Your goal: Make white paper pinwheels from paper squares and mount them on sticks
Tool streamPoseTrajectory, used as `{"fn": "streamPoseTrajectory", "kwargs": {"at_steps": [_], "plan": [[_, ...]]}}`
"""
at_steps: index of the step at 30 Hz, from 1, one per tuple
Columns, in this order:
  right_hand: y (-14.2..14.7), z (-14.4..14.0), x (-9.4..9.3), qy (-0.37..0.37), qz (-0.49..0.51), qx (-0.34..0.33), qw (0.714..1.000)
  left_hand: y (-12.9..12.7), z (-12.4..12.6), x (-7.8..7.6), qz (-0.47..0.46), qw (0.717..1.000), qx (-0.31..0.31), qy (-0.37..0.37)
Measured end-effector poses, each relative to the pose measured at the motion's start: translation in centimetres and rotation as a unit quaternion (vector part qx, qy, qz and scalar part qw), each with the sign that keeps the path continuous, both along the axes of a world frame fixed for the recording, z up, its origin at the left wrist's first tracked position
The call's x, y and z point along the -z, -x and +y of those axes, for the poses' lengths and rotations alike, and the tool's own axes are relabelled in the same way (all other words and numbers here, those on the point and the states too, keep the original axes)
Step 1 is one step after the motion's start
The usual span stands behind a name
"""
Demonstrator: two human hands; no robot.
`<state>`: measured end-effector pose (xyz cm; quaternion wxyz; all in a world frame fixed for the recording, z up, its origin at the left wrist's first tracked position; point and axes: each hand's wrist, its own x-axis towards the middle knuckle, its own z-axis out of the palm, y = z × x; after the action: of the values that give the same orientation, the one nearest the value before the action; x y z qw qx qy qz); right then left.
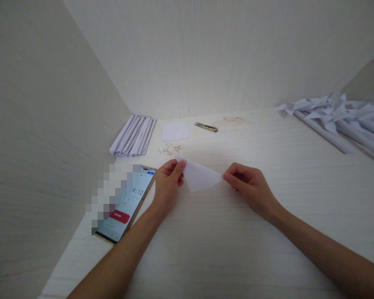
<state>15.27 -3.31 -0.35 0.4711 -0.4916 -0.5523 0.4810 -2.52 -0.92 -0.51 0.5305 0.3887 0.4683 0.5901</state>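
The bench (268, 249) fills the lower frame; at right lies a heap of paper pinwheels (339, 116), at upper left a stack of rolled paper tubes (132, 136); a phone (127, 203) lies at lower left. At centre, the folded paper piece (201, 176) is held just above the bench; the left hand (168, 187) pinches its left corner, the right hand (249, 187) its right tip; both grips closed on it. Judged light, thin, easily creased; best held at corners.
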Motion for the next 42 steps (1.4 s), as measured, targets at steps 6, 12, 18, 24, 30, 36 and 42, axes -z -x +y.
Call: {"fn": "streamPoseTrajectory", "kwargs": {"at_steps": [6,12,18,24,30,36,42], "plan": [[-0.2,0.3,-0.3,0.008,-0.055,-0.087,0.995,0.3,0.1,-0.2,-0.022,0.999,0.024,-0.021],[-0.7,0.4,-0.2,0.017,-0.044,-0.146,0.988,0.9,0.0,-0.7,-0.062,0.995,0.063,-0.052],[-0.9,0.4,-0.2,0.029,-0.034,-0.181,0.982,1.4,0.1,-0.6,-0.053,0.993,0.073,-0.074],[-1.1,0.4,0.2,0.03,-0.033,-0.209,0.977,1.6,0.2,-0.9,-0.037,0.99,0.078,-0.111],[-1.1,0.4,0.1,0.025,-0.041,-0.22,0.974,1.5,0.2,-1.0,-0.038,0.988,0.084,-0.127],[-1.1,0.3,0.0,0.021,-0.051,-0.221,0.974,1.4,0.1,-1.3,-0.037,0.987,0.079,-0.132],[-1.0,0.3,-0.1,0.012,-0.067,-0.22,0.973,1.3,0.1,-1.4,-0.028,0.988,0.062,-0.136]]}}
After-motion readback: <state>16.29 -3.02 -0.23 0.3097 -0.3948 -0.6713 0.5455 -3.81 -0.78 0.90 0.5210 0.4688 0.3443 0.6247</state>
